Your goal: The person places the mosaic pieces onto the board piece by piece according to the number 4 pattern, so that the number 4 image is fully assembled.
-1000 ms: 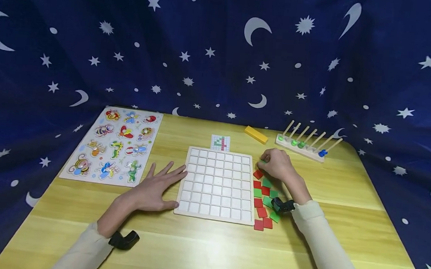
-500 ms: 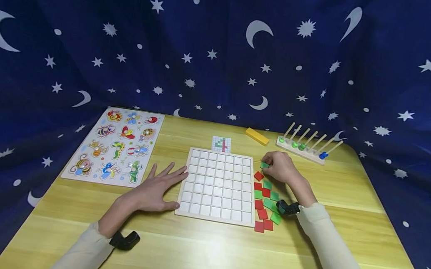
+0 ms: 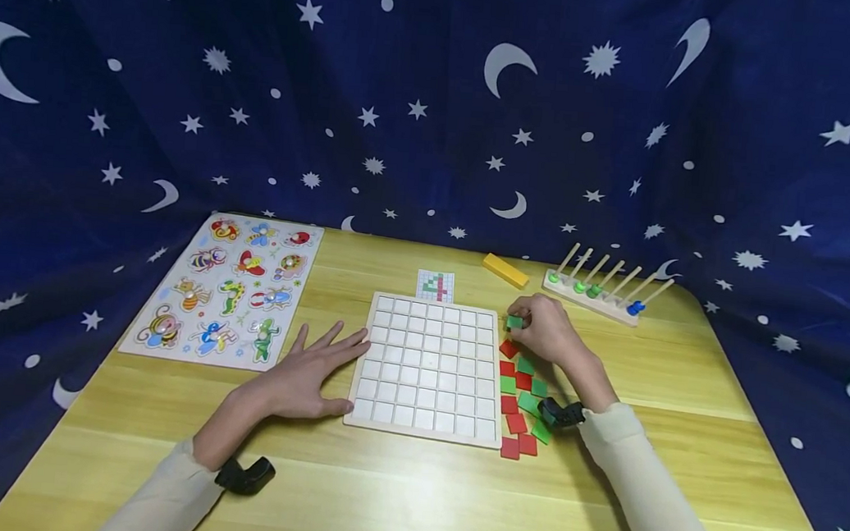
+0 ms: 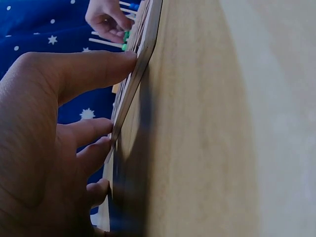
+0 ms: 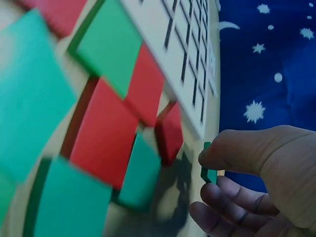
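A pale wooden grid board (image 3: pixel 424 438) with white square cells lies in the middle of the table. My left hand (image 3: pixel 306 379) is spread at its left side, thumb and fingertips touching the frame; the left wrist view shows the thumb (image 4: pixel 98 71) on the edge. By the board's upper right corner, my right hand (image 3: pixel 550 328) pinches a green square tile (image 3: pixel 514 323) between thumb and fingers. That tile (image 5: pixel 208 163) shows edge-on in the right wrist view. Below the right hand, along the board's right side, lie several red tiles (image 3: pixel 516 423) and green tiles (image 3: pixel 530 402), some touching.
Behind the board lies a small pattern card (image 3: pixel 434 285) with green and red squares. A yellow block (image 3: pixel 505 271) and a wooden peg stand (image 3: pixel 591 297) with green and blue beads are at the back right. An insect puzzle board (image 3: pixel 223 288) lies left. A starry curtain (image 3: pixel 437 94) hangs behind.
The right hand has picked up the green tile from the top of the loose tiles and shifted it slightly left, toward the board. The left hand has stayed in place.
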{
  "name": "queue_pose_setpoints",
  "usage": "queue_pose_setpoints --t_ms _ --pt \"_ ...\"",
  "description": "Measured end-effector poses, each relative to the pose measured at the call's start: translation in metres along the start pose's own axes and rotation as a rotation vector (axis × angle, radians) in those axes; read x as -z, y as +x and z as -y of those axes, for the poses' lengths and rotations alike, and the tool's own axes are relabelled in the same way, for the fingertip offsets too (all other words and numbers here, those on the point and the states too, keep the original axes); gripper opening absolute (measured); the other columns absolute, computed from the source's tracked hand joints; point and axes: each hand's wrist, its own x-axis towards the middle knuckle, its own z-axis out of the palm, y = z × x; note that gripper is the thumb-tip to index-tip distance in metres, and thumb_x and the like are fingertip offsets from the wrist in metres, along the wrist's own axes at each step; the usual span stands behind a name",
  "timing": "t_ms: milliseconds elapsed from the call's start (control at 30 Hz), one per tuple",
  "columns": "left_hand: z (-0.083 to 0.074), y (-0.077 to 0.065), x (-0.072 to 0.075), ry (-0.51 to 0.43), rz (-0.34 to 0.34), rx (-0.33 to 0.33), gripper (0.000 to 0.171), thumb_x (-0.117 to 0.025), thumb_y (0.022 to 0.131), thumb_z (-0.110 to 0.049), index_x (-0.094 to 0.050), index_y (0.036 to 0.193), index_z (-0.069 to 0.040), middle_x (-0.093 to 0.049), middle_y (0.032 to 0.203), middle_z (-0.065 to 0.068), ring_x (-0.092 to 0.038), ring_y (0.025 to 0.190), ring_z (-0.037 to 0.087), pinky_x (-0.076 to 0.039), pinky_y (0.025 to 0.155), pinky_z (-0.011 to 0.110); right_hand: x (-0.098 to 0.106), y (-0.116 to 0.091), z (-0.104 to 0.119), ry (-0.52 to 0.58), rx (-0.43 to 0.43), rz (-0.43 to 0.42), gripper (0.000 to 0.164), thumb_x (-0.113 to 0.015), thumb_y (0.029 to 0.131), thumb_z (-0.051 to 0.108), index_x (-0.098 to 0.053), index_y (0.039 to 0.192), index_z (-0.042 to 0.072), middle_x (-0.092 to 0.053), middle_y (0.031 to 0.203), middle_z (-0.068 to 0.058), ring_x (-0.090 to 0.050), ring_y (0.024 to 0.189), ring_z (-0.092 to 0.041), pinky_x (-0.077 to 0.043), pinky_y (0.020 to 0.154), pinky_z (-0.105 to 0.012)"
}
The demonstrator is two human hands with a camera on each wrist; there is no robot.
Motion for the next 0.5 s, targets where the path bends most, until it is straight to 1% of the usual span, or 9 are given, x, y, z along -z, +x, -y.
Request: queue_pose_setpoints --t_ms 100,300,500 --pt "0.000 -0.001 -0.001 0.001 -0.003 0.003 0.090 -0.070 0.085 -0.055 -0.030 0.159 -0.025 -0.016 0.166 -0.006 -0.005 0.152 0.030 0.008 0.112 0.070 -0.002 0.004 0.011 0.012 0.019 -0.004 0.022 -0.078 0.078 0.000 -0.075 0.100 -0.002 -0.063 0.084 -0.012 -0.055 0.073 -0.023 -0.047 0.065 -0.039" --pt "0.000 -0.002 -0.001 0.007 -0.011 -0.007 0.090 -0.071 0.085 -0.055 -0.030 0.159 -0.024 -0.017 0.166 -0.005 -0.006 0.152 0.032 0.007 0.112 0.070 -0.010 0.015 0.030 0.027 0.040 0.017 0.021 -0.079 0.080 0.002 -0.075 0.101 0.000 -0.063 0.086 -0.012 -0.056 0.072 -0.021 -0.049 0.064 -0.037" --pt "0.001 -0.001 -0.001 0.017 -0.010 -0.014 0.090 -0.070 0.085 -0.054 -0.030 0.159 -0.023 -0.017 0.166 -0.004 -0.006 0.152 0.032 0.007 0.111 0.071 -0.016 0.023 0.046 0.046 0.064 0.022 0.022 -0.079 0.080 0.002 -0.074 0.102 -0.001 -0.063 0.087 -0.012 -0.058 0.074 -0.022 -0.050 0.064 -0.037"
